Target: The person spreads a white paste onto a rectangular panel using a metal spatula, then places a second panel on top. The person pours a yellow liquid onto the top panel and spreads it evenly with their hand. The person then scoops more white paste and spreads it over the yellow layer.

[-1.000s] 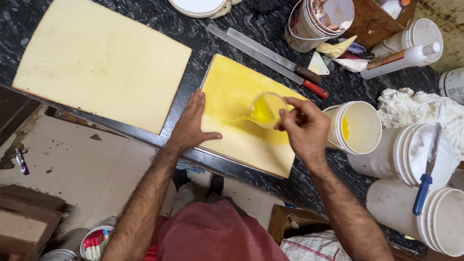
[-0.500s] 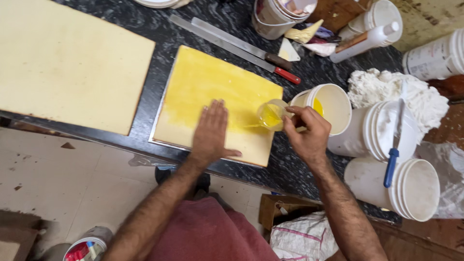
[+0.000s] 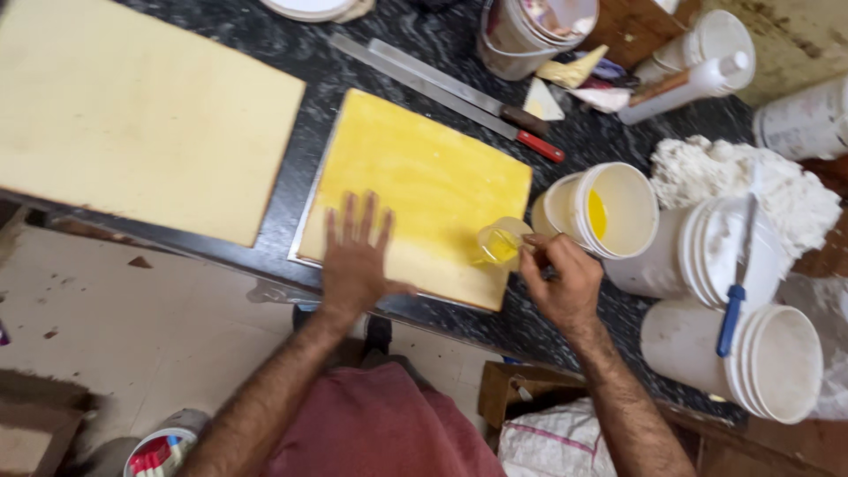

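Note:
My left hand lies flat, fingers spread, on the near part of a square board stained bright yellow. The board rests on a dark speckled countertop. My right hand grips a small clear cup with yellow liquid in it, tilted over the board's near right corner. Just to the right stands a white bucket with yellow liquid inside.
A larger pale unstained board lies to the left. Two long knives sit behind the yellow board. More white buckets, a blue-handled tool, a white rag heap, a squeeze bottle and a paint pail crowd the right.
My left hand has slid toward the board's near edge. My right hand with the cup has moved down to the near right corner of the board.

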